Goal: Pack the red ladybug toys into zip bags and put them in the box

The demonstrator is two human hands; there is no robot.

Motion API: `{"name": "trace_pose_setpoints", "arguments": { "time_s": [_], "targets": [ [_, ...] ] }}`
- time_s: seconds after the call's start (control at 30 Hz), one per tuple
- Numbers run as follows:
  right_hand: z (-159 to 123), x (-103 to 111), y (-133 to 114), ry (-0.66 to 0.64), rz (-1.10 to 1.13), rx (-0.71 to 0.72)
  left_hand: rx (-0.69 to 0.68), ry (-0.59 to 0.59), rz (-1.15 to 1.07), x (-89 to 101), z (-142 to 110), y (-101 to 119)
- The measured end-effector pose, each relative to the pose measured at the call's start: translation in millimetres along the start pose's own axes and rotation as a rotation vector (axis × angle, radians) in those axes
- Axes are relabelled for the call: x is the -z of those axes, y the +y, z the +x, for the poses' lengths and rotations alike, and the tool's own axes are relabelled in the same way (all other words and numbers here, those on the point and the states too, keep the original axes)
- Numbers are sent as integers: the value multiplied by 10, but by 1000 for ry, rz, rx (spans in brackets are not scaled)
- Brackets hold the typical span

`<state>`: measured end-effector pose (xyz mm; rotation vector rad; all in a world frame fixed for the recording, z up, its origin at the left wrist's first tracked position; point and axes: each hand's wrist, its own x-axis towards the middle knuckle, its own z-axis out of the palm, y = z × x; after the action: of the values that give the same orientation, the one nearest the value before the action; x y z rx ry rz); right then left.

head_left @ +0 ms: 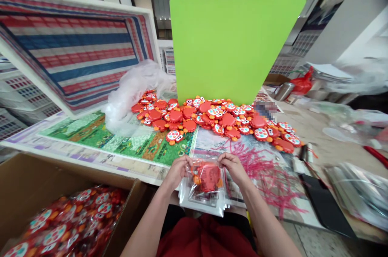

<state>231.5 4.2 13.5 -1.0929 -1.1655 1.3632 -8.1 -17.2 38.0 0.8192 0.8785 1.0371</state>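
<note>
A clear plastic bag [201, 204] hangs between my two hands at the table's front edge, above my lap. Inside it lies a red crab-shaped toy [209, 176] with orange claws, its plain back up. My left hand [178, 170] pinches the bag's upper left corner, close to an orange part of the toy. At the upper right corner, my right hand [233, 165] has its thumb and fingers closed on the bag's edge. Beyond my hands spreads a heap of loose red crab toys [176, 116], some showing white dotted faces.
A cardboard box [133, 196] of bagged toys stands at the lower left. Behind the heap rises a green board [236, 47]; a striped-lined crate [91, 55] tilts at left. Pink strings [266, 172], a black phone-like slab [325, 204] and stacked plastic bags [360, 192] lie at right.
</note>
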Motion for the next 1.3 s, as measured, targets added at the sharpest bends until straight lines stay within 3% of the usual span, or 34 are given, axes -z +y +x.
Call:
{"name": "trace_pose_setpoints", "arguments": {
  "time_s": [0.2,0.33,0.43,0.6,0.67,0.73,0.8,0.97,1.07,1.17,1.3],
  "targets": [
    [122,-156,-37,-64,-35,102,-60,76,111,-3,-32,99],
    [401,-384,105,-123,-122,145,-114,190,245,147,-195,313],
    [703,-645,216,-181,-344,206,-237,449,517,407,-574,613],
    [1165,-1251,236,-299,-908,410,-346,1196,1206,789,-1408,1127],
    [1261,-1490,242,-372,-1062,395,-458,1312,1391,848,-1557,1196],
    [1284,-1665,266,-418,-1174,337,-576,1248,1487,843,-1529,1141],
    [1251,-1746,292,-409,-1255,320,-557,1024,1493,754,-1359,969],
    [1115,-1623,262,-292,-1390,442,-340,63,1527,188,-775,276],
    [1090,-1466,199,-258,-1422,392,-347,-279,1618,-90,-520,-179],
    [1092,-1325,142,-252,-1411,330,-293,-462,1715,-145,-333,-576],
    [1111,-1154,73,-292,-1392,309,-195,-448,1792,-84,-231,-790]
  ]
}}
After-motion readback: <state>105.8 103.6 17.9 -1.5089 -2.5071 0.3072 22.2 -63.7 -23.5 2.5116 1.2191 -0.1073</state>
